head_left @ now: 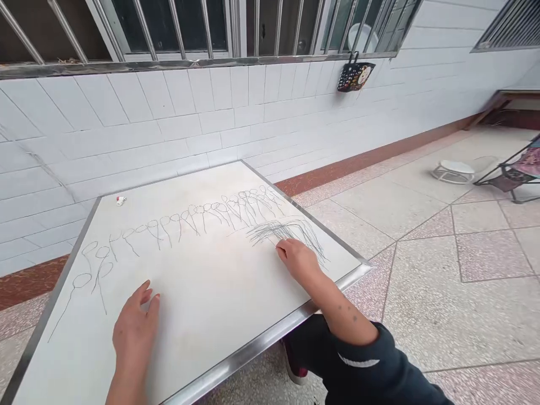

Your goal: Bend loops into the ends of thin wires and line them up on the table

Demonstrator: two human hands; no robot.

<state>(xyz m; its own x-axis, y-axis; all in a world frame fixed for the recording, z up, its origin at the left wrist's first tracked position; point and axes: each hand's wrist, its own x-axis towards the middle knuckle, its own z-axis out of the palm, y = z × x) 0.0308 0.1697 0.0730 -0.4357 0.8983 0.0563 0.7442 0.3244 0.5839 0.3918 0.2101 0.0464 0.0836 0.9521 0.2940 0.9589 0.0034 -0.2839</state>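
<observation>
My right hand [298,259] is closed at the near edge of a loose bundle of thin, dark, wire-like strands [276,230], on the right part of a white tabletop [202,332]. Its fingertips are turned down and hidden, so what they pinch does not show. Over the left near part of the top is my left hand [137,318], fingers spread and slightly curved, nothing in it. A long row of similar strands twisted into loops with loose tails [198,211] runs across the table. At its left end lie several larger loops [82,280].
A small red-and-white object [121,200] lies near the far left corner. The table has a metal edge [253,346] and stands by a white tiled wall [202,124]. A patterned bag [355,76] hangs from the window bars. On the floor stand a low stool [453,170] and a folding chair [517,171].
</observation>
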